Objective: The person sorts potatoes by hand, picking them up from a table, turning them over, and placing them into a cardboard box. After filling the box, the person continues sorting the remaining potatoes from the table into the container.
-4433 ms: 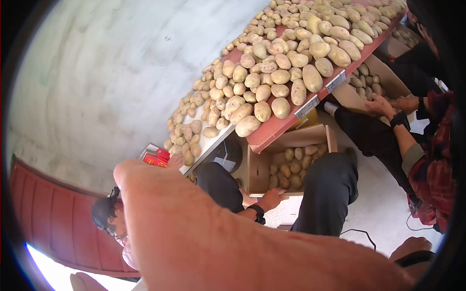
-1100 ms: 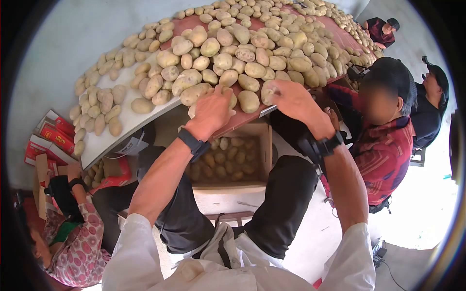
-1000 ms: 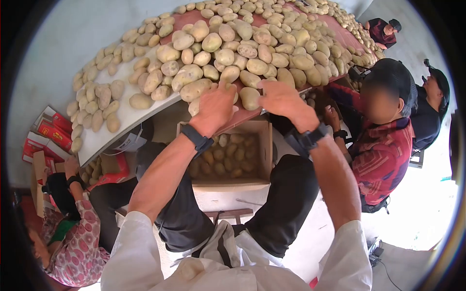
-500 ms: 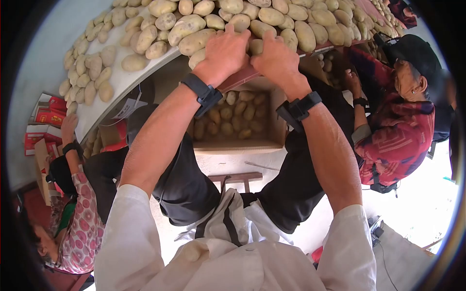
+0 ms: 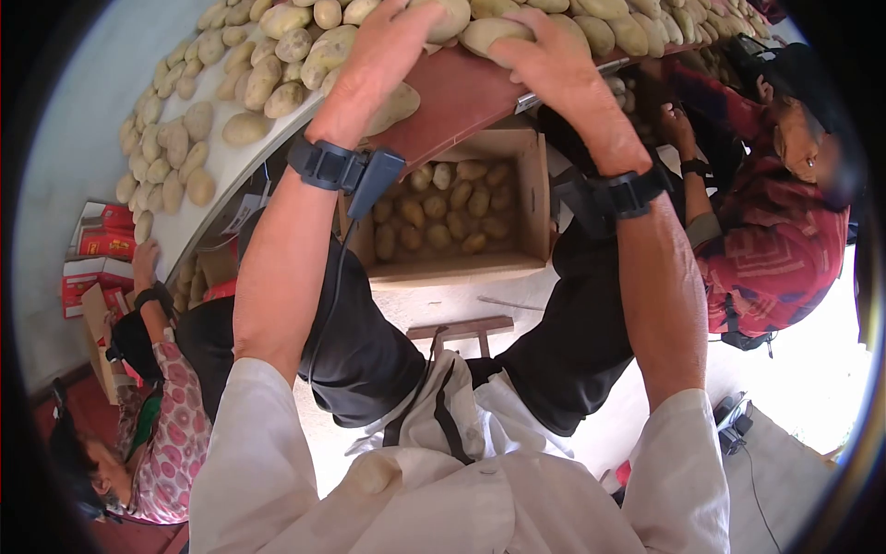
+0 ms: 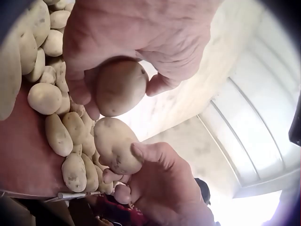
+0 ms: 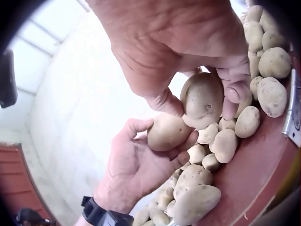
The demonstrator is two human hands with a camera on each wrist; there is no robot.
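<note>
In the head view, my left hand [image 5: 378, 55] and right hand [image 5: 558, 69] are at the table's front edge, each holding a potato. The left hand's potato [image 6: 121, 88] sits between thumb and fingers in the left wrist view. My right hand grips a second potato [image 7: 202, 101] from above, thumb on one side and fingers on the other. Both held potatoes are close together and overlap in the right wrist view. Loose potatoes [image 5: 323, 55] lie piled behind and to the left of the hands. One larger potato [image 5: 395, 108] lies at the edge beside my left wrist.
Below the red tabletop [image 5: 461, 92], a cardboard box [image 5: 461, 270] with several potatoes stands between the knees. A white board [image 5: 226, 166] extends left. A metal hinge [image 7: 292, 110] is on the table edge. People sit on both sides, the right one in a red patterned shirt [image 5: 775, 258].
An arm filled the oldest view. Since then both hands have reached the potatoes at the table edge; they now hold one each, farther apart than half a second ago. The head view has tilted down.
</note>
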